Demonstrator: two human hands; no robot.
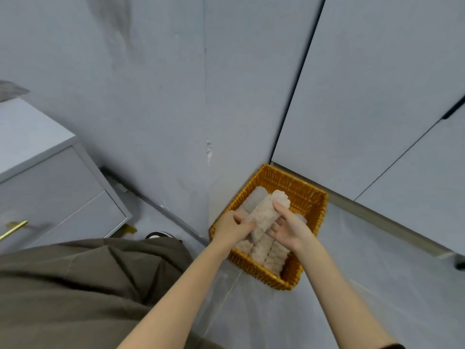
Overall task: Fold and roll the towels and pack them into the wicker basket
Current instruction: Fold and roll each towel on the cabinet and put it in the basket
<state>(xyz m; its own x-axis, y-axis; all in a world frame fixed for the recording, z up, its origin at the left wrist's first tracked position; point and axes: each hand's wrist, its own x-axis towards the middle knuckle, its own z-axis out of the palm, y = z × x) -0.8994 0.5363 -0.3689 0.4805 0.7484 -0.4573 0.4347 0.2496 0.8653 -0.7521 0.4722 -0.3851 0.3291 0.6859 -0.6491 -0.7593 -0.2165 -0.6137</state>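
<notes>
No legible writing or labels. Left: grey cabinet (pixel 57 187) with brass handle (pixel 13 230). Wicker basket (pixel 305 195) stands on the floor in the wall corner. Left hand (pixel 232 229) and right hand (pixel 289 226) grip one rolled towel (pixel 268 212) above rolled towels (pixel 266 250) packed against the basket's near edge.
</notes>
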